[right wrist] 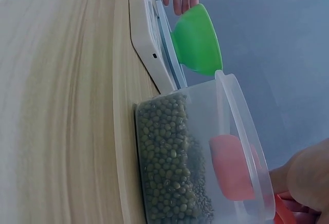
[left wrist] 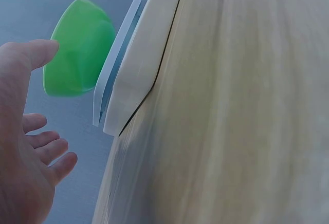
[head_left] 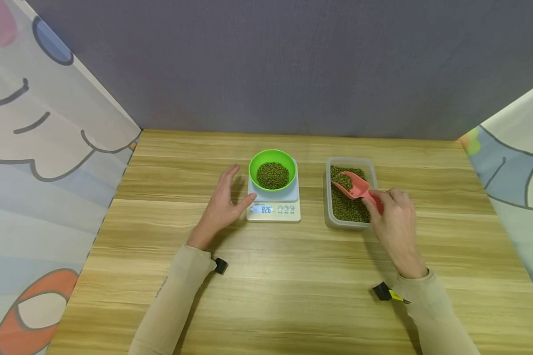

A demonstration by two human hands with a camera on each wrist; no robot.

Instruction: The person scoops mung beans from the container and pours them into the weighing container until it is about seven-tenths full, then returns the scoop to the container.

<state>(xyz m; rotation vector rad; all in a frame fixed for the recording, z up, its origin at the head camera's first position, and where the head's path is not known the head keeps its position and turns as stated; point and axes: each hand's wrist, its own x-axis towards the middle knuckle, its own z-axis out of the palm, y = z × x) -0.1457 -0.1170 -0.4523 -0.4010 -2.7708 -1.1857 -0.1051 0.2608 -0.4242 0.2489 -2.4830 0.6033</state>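
A pink scoop [head_left: 359, 186] with mung beans [head_left: 342, 182] in it is held by its handle in my right hand [head_left: 396, 224]. Its head is inside a clear plastic container [head_left: 371, 170] that holds more mung beans [right wrist: 164, 167]; the right wrist view shows the scoop above their surface. Left of the container, a green bowl [head_left: 254, 166] with mung beans stands on a white kitchen scale [head_left: 273, 214], whose display appears to read 826, any decimal point unclear. My left hand [head_left: 219, 207] is beside the scale's left side, fingers spread, thumb near the bowl, holding nothing.
Everything stands on a wood-grain table [head_left: 293, 296]. A grey wall [head_left: 293, 69] rises along the far edge. Printed cartoon sheets [head_left: 40, 197] hang at the left and right sides. Each wrist carries a small black camera.
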